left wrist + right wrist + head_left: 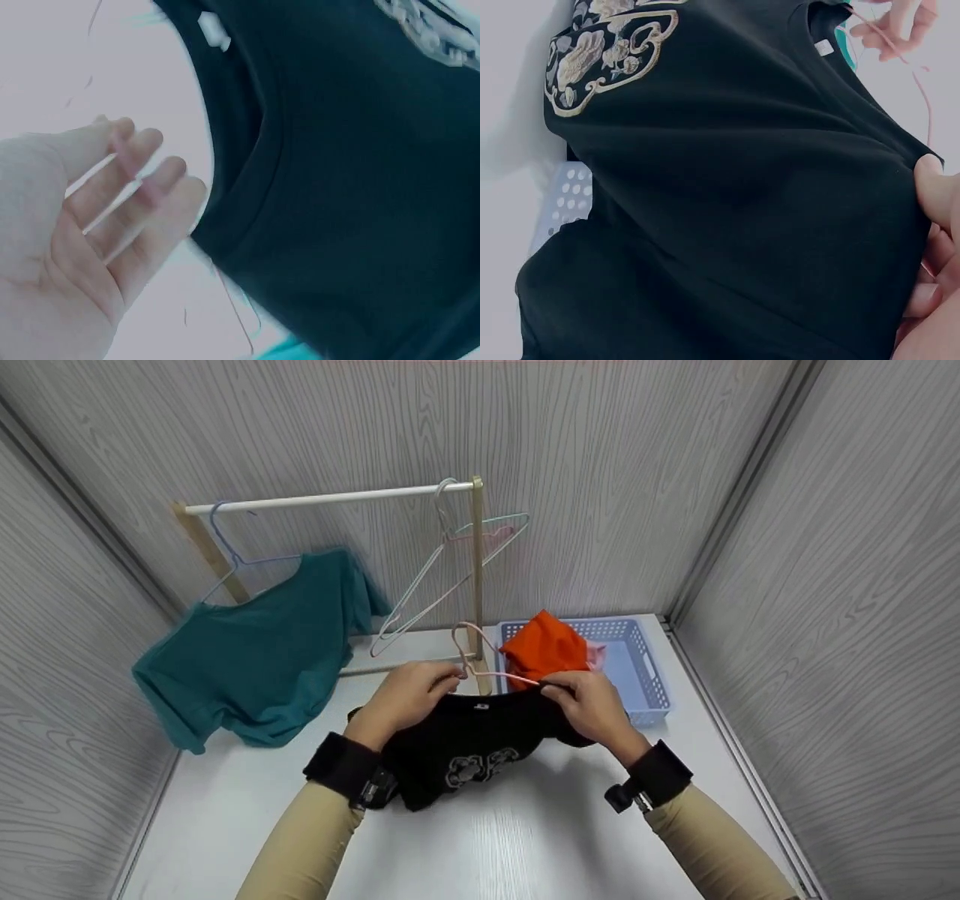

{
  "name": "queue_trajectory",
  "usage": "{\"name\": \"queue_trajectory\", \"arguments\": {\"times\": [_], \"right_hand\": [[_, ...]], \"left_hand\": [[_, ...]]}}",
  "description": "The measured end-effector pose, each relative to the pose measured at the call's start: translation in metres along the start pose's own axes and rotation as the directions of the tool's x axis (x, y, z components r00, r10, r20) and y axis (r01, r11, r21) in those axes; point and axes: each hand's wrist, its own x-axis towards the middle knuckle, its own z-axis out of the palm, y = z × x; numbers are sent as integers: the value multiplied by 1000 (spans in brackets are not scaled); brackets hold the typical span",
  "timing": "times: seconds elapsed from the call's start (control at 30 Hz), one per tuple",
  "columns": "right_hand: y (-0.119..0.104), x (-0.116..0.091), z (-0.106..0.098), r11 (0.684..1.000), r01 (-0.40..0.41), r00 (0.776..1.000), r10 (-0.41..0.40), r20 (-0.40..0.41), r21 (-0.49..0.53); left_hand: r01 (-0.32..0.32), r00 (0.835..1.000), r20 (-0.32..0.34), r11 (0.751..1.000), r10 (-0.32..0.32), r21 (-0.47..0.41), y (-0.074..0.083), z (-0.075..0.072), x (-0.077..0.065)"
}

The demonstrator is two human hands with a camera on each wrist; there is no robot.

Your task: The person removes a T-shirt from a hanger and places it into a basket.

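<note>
A black T-shirt (480,742) with a pale embroidered pattern and a white neck label hangs between the two hands over the white table. A pink clothes hanger (504,676) stands at its neckline, hook upward, its right arm running into the shirt's shoulder. My right hand (589,703) pinches the black cloth at that shoulder, with thumb on top, as the right wrist view shows. My left hand (412,694) is at the other side of the neckline, thumb and fingertips closed on the pink hanger, which looks blurred across the fingers in the left wrist view.
A teal shirt (255,652) hangs on a blue hanger (236,559) from the rack's white rail (330,498). More hangers (420,600) hang at the rail's right end. Behind the right hand, a blue basket (649,679) holds orange cloth (547,649) and pink cloth (596,655).
</note>
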Motion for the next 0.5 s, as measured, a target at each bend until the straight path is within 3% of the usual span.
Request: {"name": "queue_trajectory", "arguments": {"times": [0.17, 0.33, 0.5], "right_hand": [[8, -3, -5, 1000, 5, 1000, -4, -26, 25], [30, -9, -11, 998, 17, 996, -23, -91, -67], [48, -16, -15, 990, 6, 997, -17, -77, -142]], "left_hand": [[-90, 995, -38, 994, 92, 69, 3, 11, 1], [-66, 996, -51, 996, 70, 67, -11, 6, -9], [-41, 997, -61, 997, 45, 66, -21, -2, -19]]}}
